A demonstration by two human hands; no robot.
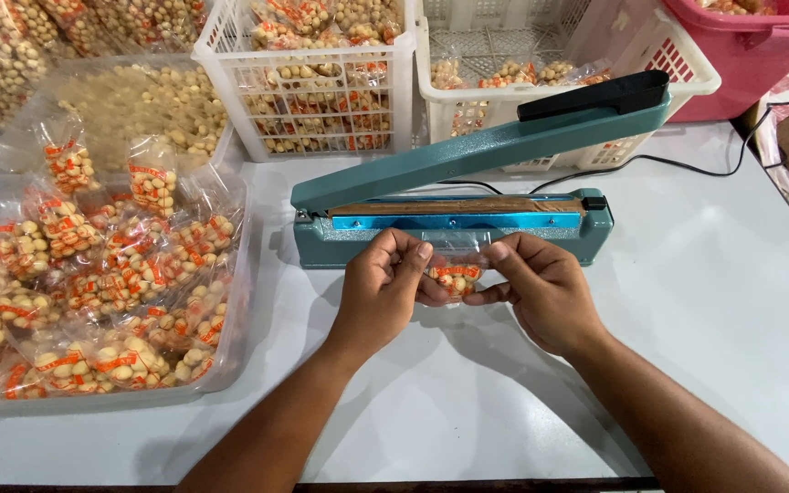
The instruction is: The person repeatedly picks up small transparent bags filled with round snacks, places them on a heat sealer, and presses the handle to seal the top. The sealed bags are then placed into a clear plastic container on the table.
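The left hand (383, 288) & right hand (541, 290) both pinch one small clear plastic bag of round tan nuts (456, 274) with orange print on it. Each hand's thumb & fingers are closed on a top corner of the little bag, pulling the shiny film flat. The bag hangs between the hands, just in front of the blue-green metal heat sealer (454, 224), its top edge close to the brown sealing strip. The sealer's long arm w/ a black handle (595, 94) is tilted up, open.

All this sits on a smooth white table (714, 301). On the left is a clear plastic tray (239, 301) heaped w/ many crinkly little nut bags like the one held. Behind are 2 white plastic baskets w/ grid holes (308, 110), also w/ nut bags inside, & a pink plastic basket (760, 55) at the far right corner. A thin black cord (687, 169) runs from behind the sealer
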